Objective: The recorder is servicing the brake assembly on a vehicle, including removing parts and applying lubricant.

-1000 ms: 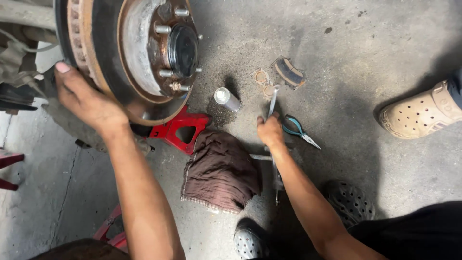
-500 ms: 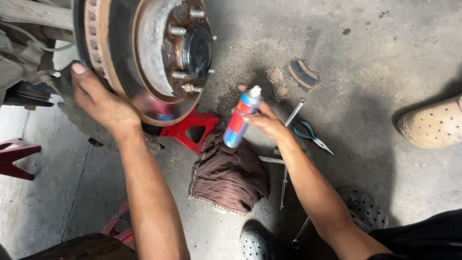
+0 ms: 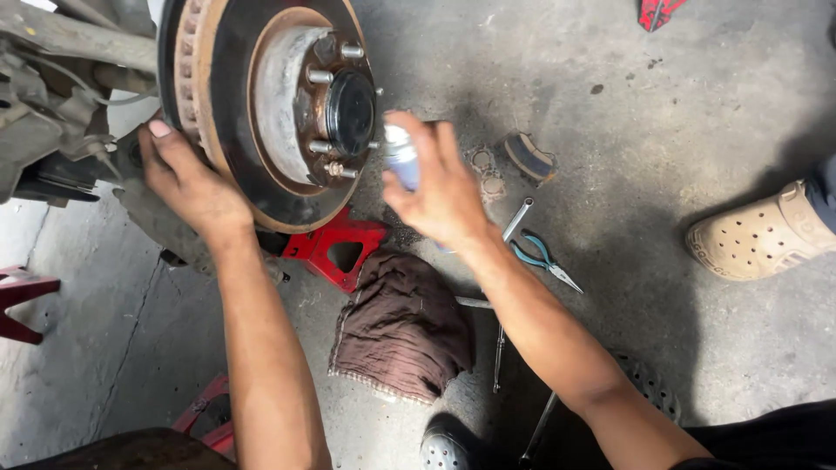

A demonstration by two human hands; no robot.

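Rusty disc (image 3: pixel 228 130): my left hand (image 3: pixel 187 178) stays pressed flat on its edge, fingers spread.
Spray can (image 3: pixel 401 157): my right hand (image 3: pixel 440 187), clamped round it, has lifted it from the floor toward the hub (image 3: pixel 348 109).

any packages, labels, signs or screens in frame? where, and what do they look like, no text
Small cylindrical spray can with white cap and blue-purple label: held in the right hand, raised just right of the rusty brake disc; blurred, label detail unreadable.
Red printed scrap or sticker with dark markings: top edge of frame on the grey concrete floor, cut off; what it is, cannot tell.
No signs or screens.
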